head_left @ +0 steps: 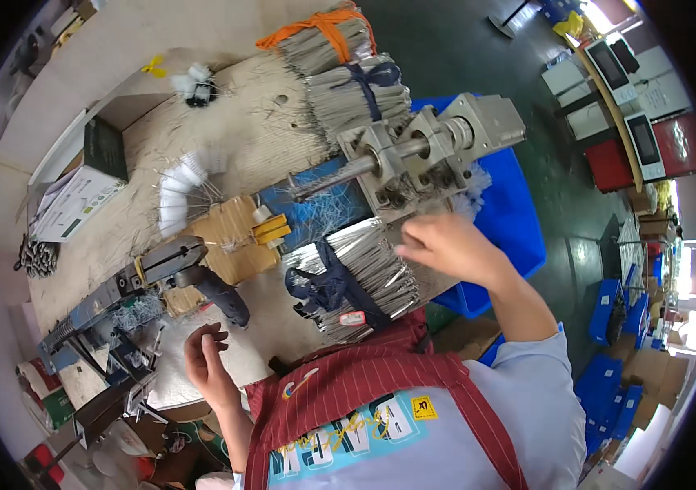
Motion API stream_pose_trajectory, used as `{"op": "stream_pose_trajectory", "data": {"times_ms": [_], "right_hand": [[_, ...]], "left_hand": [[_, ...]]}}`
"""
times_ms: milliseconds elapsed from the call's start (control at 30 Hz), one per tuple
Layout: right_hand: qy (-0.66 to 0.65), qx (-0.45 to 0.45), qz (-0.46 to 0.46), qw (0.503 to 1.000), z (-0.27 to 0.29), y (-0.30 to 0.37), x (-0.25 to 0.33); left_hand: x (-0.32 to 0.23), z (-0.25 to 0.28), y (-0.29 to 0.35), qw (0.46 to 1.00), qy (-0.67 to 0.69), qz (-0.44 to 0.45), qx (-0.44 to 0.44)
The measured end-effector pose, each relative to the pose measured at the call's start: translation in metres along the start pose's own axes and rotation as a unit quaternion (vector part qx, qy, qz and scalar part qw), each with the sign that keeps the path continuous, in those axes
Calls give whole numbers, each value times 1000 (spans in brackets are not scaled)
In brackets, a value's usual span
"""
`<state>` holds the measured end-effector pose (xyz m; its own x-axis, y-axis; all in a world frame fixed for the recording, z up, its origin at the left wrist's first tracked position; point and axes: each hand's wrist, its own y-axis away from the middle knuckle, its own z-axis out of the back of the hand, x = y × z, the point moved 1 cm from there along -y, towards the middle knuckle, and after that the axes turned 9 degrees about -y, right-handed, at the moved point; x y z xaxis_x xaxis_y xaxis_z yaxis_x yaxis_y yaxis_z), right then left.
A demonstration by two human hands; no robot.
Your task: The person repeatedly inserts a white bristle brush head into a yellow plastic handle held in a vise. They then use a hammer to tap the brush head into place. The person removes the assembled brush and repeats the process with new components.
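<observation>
My right hand (446,245) is over the right end of a bundle of thin silvery wires (384,269). Its thumb and fingers are pinched together; anything between them is too small to make out. A dark blue cloth tie (333,282) binds this bundle, which lies at the table's near edge. My left hand (207,359) hovers at the near left of the table, loosely curled with thumb and fingers apart, holding nothing. Beyond it a black tool-like device (172,261) with a dark wrapped handle (224,298) is mounted on a long metal bar.
A metal machine with a shaft (405,151) stands beyond my right hand, over a blue bin (519,220). More wire bundles (356,86) lie farther back. White-bristled brushes (176,196), a brown cardboard piece (229,233) and a box of papers (78,196) are on the table's left.
</observation>
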<state>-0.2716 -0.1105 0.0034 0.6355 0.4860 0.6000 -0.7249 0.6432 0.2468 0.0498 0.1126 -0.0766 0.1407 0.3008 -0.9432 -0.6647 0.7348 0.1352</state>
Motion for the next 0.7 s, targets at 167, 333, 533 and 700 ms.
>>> {"op": "stream_pose_trajectory", "data": {"times_ms": [167, 333, 533, 700], "right_hand": [[-80, -13, -63, 995, -34, 5, -4], [-167, -81, 0, 983, -34, 1, -6], [10, -51, -67, 996, -35, 8, 11], [-45, -119, -31, 991, -55, 8, 0]], "left_hand": [[-24, -9, 0, 999, -14, -51, 7], [-29, -24, 6, 997, -19, -46, 57], [-18, -48, 21, 924, -218, -25, 313], [-19, -73, 21, 912, -155, -3, 380]]}}
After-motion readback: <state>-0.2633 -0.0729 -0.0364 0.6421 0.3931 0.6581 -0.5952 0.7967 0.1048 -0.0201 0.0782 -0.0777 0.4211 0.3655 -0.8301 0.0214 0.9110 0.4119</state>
